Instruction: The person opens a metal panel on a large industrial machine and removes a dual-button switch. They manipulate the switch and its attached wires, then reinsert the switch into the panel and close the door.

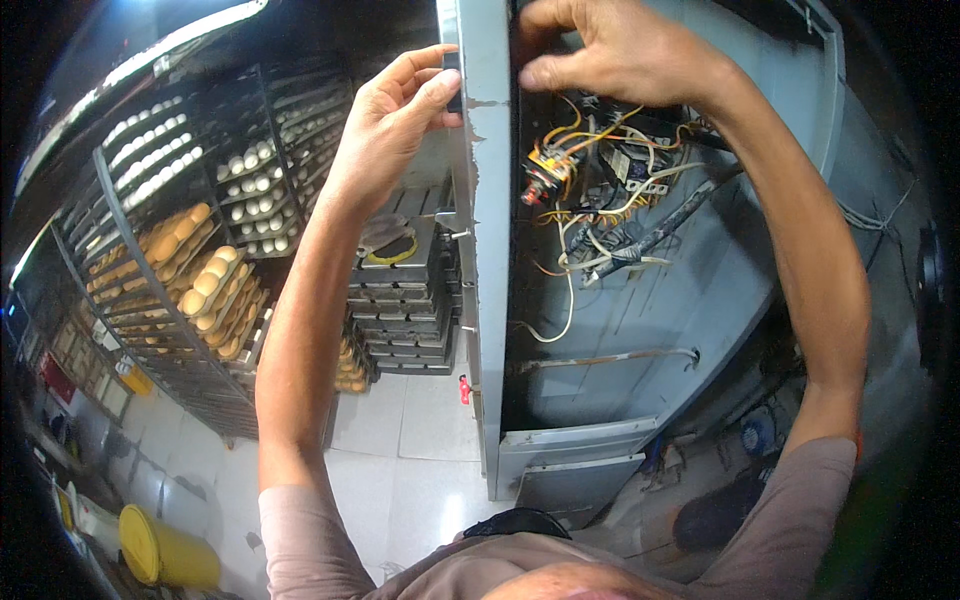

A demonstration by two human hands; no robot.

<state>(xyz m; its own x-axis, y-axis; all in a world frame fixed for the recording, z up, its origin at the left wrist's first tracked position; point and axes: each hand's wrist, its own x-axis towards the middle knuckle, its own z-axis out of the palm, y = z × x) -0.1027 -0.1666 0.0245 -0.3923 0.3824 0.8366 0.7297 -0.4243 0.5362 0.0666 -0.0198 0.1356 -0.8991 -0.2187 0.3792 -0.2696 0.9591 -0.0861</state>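
A tall grey metal cabinet (487, 250) with chipped paint stands upright in front of me, its side open on the right. At its front face, my left hand (395, 115) pinches a small black rectangular part (452, 80) between thumb and fingers. My right hand (630, 55) reaches inside the cabinet behind the same panel, fingers curled; their tips and whatever they hold are hidden in the dark. Below it hangs a switch block (545, 175) with red and yellow parts and loose wires. A small white contactor-like unit (635, 170) sits among more wires.
On the left stands a dark rack (150, 265) loaded with trays of round, bun-like pieces. Dark metal trays (400, 320) are stacked behind the cabinet. A yellow bucket (165, 545) is at lower left. A thick grey cable (650, 235) crosses the cabinet's inside.
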